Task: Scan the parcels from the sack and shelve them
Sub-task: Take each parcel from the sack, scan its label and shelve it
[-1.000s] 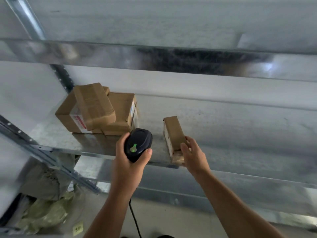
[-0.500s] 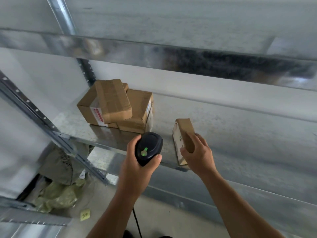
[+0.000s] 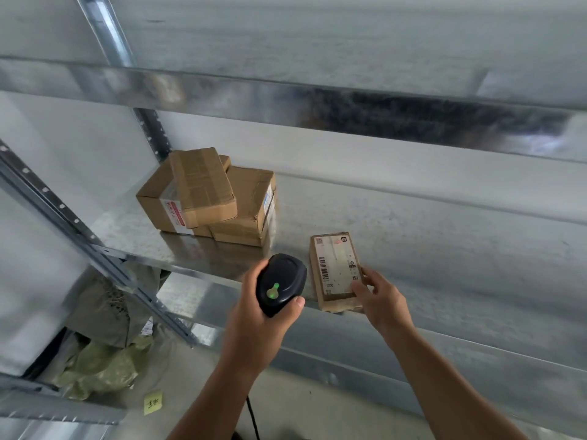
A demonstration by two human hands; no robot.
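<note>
A small brown parcel [image 3: 336, 265] lies flat near the front edge of the metal shelf [image 3: 444, 258], its white barcode label facing up. My right hand [image 3: 379, 300] touches its near right corner with fingers and thumb. My left hand [image 3: 257, 322] grips a black barcode scanner [image 3: 279, 284] with a green light, held just left of the parcel. Three brown cardboard boxes [image 3: 206, 195] are stacked at the shelf's back left.
An upper shelf beam [image 3: 286, 100] runs across above. Slanted metal uprights [image 3: 79, 230] stand at the left. Under the shelf at lower left lies a crumpled green sack [image 3: 98, 360]. A yellow sticky note [image 3: 153, 402] sits on the floor.
The small parcel stood on its edge before; it now lies flat with the label up. My right hand shifted to its near corner. The scanner stayed beside it.
</note>
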